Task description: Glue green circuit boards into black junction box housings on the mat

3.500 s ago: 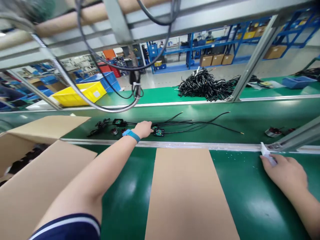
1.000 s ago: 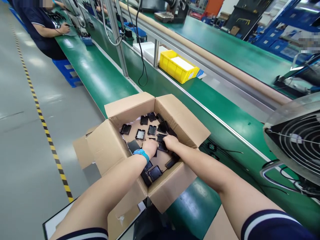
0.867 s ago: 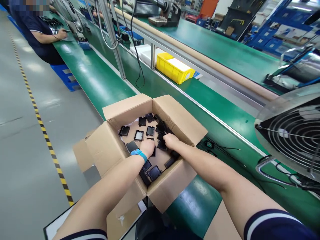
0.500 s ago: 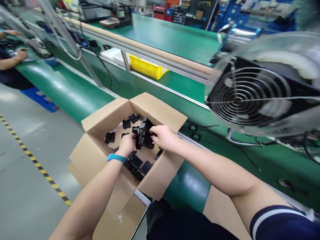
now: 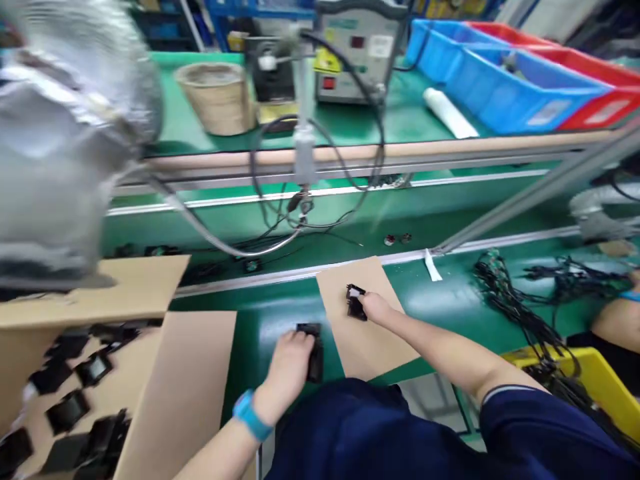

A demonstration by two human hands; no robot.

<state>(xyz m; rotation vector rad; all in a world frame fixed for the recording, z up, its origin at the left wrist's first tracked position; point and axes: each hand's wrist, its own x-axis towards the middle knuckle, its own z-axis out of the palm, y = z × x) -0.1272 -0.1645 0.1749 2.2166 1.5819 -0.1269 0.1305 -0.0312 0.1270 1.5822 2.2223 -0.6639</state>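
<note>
My left hand (image 5: pixel 293 360), with a teal band at the wrist, is closed around a black plastic part (image 5: pixel 315 353) low over the green bench, left of a cardboard sheet (image 5: pixel 370 347). Over that sheet, my right hand (image 5: pixel 375 308) grips another black plastic part (image 5: pixel 356 303) by its right side; a pale patch shows on its top. Whether this part rests on the sheet I cannot tell. To the left stands an open cardboard box (image 5: pixel 200 360) with several black plastic parts (image 5: pixel 67 410) lying in it.
Bundled black cables (image 5: pixel 520 300) lie on the bench at right, near a yellow bin (image 5: pixel 595 373) and another person's arm (image 5: pixel 617 320). A thin metal tube (image 5: pixel 215 237) and hanging cables cross in front. Blue bins (image 5: pixel 520 87) stand on the upper shelf.
My view has swung right, away from the box. Both hands have left the box and are apart, each with a black part, over the bench and cardboard sheet.
</note>
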